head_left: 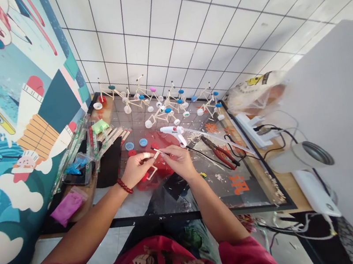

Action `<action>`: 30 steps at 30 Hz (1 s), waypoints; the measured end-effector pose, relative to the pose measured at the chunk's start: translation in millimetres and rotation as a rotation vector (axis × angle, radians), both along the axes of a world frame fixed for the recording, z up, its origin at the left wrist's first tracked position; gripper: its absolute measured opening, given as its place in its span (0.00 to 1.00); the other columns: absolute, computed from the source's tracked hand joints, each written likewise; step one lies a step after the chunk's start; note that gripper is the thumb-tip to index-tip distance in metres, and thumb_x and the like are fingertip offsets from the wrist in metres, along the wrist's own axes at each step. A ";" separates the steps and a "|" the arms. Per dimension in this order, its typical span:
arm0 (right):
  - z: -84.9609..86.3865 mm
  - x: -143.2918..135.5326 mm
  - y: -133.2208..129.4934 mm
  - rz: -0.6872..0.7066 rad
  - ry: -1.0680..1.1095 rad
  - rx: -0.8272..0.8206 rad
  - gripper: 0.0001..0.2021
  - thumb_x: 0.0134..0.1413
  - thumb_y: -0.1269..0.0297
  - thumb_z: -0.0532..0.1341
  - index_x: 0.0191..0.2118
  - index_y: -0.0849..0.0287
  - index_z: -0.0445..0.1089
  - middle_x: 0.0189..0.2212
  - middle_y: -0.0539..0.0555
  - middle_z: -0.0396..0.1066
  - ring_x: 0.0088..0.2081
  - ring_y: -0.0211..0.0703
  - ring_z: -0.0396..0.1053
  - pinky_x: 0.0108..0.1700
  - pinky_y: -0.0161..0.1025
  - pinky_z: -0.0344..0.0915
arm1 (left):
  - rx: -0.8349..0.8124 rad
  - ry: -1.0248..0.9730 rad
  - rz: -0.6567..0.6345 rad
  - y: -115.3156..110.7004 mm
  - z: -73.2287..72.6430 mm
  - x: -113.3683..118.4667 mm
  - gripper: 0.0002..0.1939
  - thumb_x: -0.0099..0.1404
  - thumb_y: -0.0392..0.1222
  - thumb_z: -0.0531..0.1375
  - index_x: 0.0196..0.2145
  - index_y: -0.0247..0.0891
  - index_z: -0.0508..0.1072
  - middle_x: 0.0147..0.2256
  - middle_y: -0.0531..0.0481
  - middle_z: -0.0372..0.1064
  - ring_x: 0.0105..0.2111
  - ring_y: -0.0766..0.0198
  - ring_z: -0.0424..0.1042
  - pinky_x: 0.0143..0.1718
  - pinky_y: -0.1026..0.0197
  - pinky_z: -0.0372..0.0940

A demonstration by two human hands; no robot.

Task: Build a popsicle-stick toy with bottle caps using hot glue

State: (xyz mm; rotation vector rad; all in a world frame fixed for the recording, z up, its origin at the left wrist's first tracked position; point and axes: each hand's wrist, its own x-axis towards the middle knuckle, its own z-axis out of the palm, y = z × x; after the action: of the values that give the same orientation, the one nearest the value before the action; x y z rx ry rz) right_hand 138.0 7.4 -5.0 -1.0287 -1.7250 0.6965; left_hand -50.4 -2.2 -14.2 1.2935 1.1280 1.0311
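My left hand [136, 169], with a beaded bracelet at the wrist, pinches a small frame of thin wooden sticks [151, 173] over the glass table. Against it, the fingers of my right hand [179, 160] are closed on a thin stick; its dark end shows near the fingertips. Two blue bottle caps [129, 146] and a red bottle cap [132, 153] lie just beyond my left hand. Close behind my right hand rests a white glue gun [175, 133], its cord running right. Whether the stick touches the frame is hard to see.
Several stick-and-cap models [168, 110] stand along the back. Pliers [220, 154] lie to the right among wood scraps. At left are loose wooden sticks [115, 139] and a pink packet [69, 206]. A power strip [256, 130] and a grey cylinder [301, 157] border the right edge.
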 end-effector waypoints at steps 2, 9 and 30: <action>0.6 -0.1 -0.3 0.001 -0.007 -0.007 0.09 0.59 0.64 0.62 0.42 0.53 0.79 0.35 0.54 0.78 0.36 0.43 0.75 0.40 0.41 0.72 | 0.015 0.010 0.016 -0.4 2.3 0.4 0.14 0.57 0.48 0.66 0.40 0.38 0.82 0.36 0.47 0.80 0.31 0.58 0.78 0.34 0.59 0.72; -1.4 -1.0 -0.9 0.023 -0.007 -0.013 0.09 0.58 0.65 0.62 0.42 0.53 0.79 0.36 0.54 0.78 0.37 0.43 0.75 0.42 0.41 0.71 | 0.000 -0.001 0.042 -1.2 5.9 1.3 0.14 0.56 0.47 0.67 0.38 0.37 0.82 0.34 0.47 0.80 0.30 0.58 0.77 0.31 0.60 0.72; -5.7 -17.4 -4.3 0.207 0.514 -0.524 0.09 0.46 0.57 0.72 0.34 0.53 0.80 0.36 0.51 0.76 0.39 0.43 0.72 0.45 0.41 0.69 | -0.622 -0.833 -0.191 -2.0 10.8 5.8 0.11 0.53 0.32 0.69 0.35 0.33 0.76 0.25 0.51 0.71 0.25 0.67 0.71 0.30 0.64 0.70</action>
State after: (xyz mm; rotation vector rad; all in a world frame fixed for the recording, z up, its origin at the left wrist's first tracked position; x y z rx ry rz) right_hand 120.6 3.1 -10.7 -0.9062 -1.2265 1.4610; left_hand -44.6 -4.1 -3.4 0.3798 0.5773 0.8425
